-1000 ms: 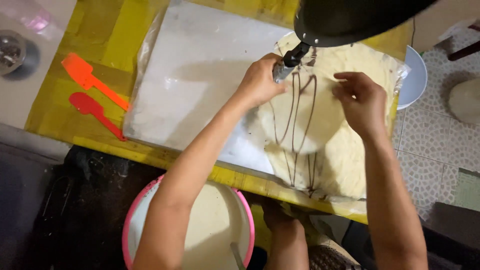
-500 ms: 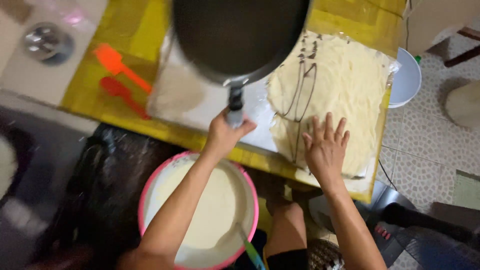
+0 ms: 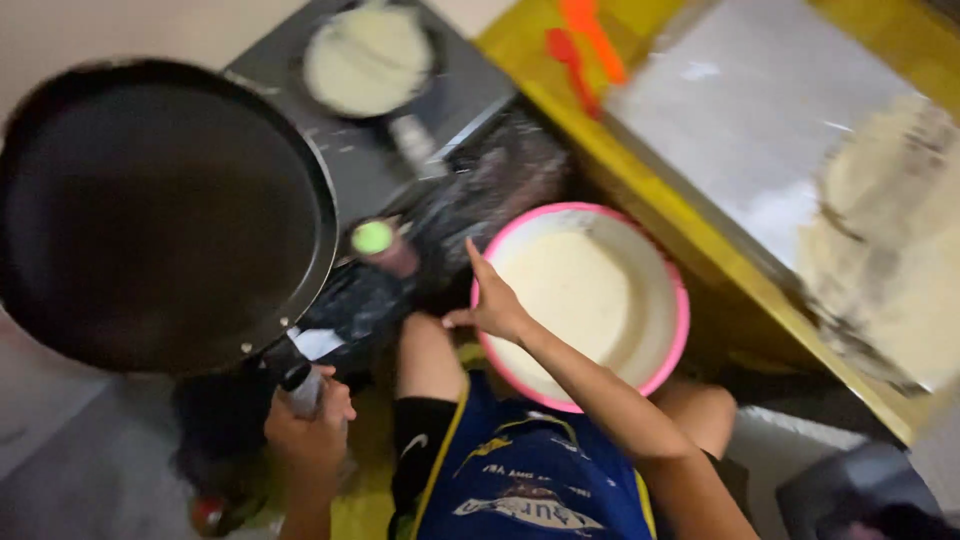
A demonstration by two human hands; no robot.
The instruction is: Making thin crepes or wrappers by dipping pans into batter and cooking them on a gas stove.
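1. Head view, the only one. Left hand (image 3: 308, 420) is wrapped tight around the handle of a big black flat pan (image 3: 160, 215), holding it up at the left of frame, clear of the stove. The pan's dark face looks bare and empty.
2. Right hand (image 3: 493, 305) is spread, fingers loose, resting on the near-left rim of the pink-rimmed bowl (image 3: 583, 300). It pinches nothing.
3. The bowl sits between the person's knees, just near of the yellow table (image 3: 640, 190), and is well filled with pale batter.
4. Progress, judged: a second small pan (image 3: 368, 60) on the dark stove (image 3: 450, 120) at far centre already carries a pale round layer. A stack of thin pale sheets (image 3: 890, 260) lies on the white board (image 3: 760, 130) at right. So some rounds are made, plenty of batter is left, and the black pan is unloaded.
5. Two orange spatulas (image 3: 580, 40) lie at the far edge of the table, untouched.
6. Hard to read: heavy motion blur on the right side. The sheet stack is cut by the frame edge. There is a green-capped object (image 3: 375, 240) beside the stove, kind unclear. I can't tell whether a burner is lit.
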